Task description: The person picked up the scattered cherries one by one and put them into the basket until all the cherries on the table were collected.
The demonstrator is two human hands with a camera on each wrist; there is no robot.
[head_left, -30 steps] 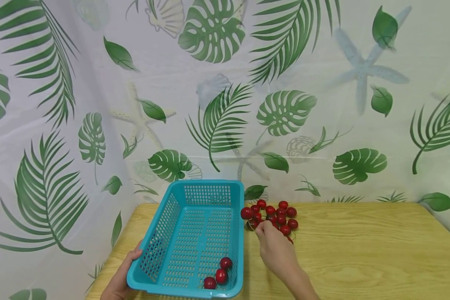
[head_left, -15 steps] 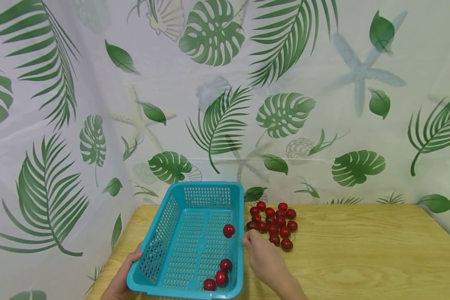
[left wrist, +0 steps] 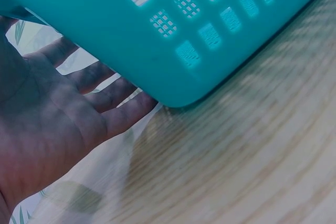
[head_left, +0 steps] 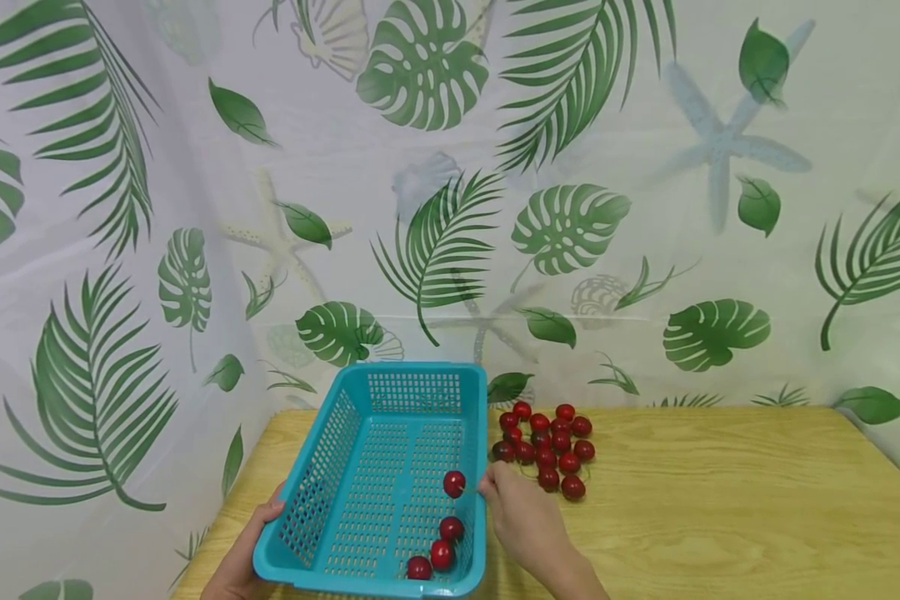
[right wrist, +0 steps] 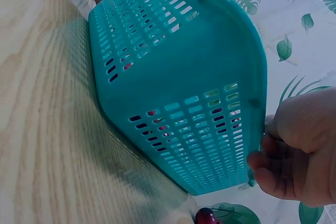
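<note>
At the lower left, the left hand [head_left: 243, 546] reaches up to the side of a blue basket [head_left: 360, 583], thumb lying over the rim, fingers spread and nearly straight against the outside; this grip is clamped on the basket's edge. Within the basket, three cherries [head_left: 442, 554] lie in the near right corner. Just beyond them, a single cherry [head_left: 454, 484] hangs by its stem inside the right wall; whether it touches the wall I cannot tell. Its stem runs to the right hand [head_left: 525, 521], whose grip is closed on it between thumb and curled fingers at the right rim, the forearm slanting down to the right. Past that hand, a pile of cherries [head_left: 546, 457] lies on the wooden table [head_left: 720, 500].
</note>
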